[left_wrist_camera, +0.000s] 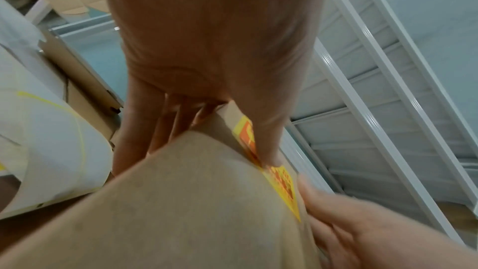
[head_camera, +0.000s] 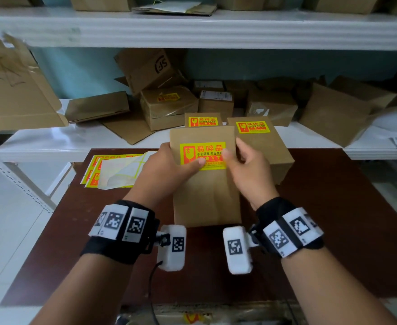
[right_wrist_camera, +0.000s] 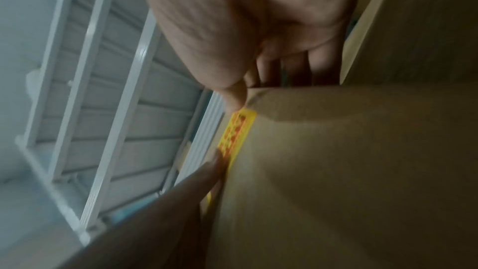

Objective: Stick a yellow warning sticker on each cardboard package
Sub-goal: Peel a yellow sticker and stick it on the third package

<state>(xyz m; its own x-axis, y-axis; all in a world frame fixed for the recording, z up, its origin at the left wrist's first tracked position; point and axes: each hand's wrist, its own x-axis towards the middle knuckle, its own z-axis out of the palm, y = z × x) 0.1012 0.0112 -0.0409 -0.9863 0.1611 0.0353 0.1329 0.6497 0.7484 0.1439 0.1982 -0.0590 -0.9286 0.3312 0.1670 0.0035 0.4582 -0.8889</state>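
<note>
A tall brown cardboard package (head_camera: 207, 195) stands tilted on the dark table (head_camera: 322, 231), held between both hands. A yellow warning sticker (head_camera: 200, 153) lies on its upper face. My left hand (head_camera: 169, 165) grips the package's left edge, fingers behind it, thumb pressing the sticker's lower left (left_wrist_camera: 269, 150). My right hand (head_camera: 246, 167) grips the right edge, thumb on the sticker's right end (right_wrist_camera: 232, 99). Behind stand two stickered packages (head_camera: 263, 146) (head_camera: 203, 120). Sheets of yellow stickers (head_camera: 94, 170) lie at the left under a peeled white backing sheet (head_camera: 122, 170).
A white metal shelf (head_camera: 52, 139) beyond the table carries several cardboard boxes, one of them (head_camera: 167, 106) with a yellow sticker, and flattened cartons (head_camera: 17, 90). An upper shelf (head_camera: 192, 29) overhangs. White floor lies to the left.
</note>
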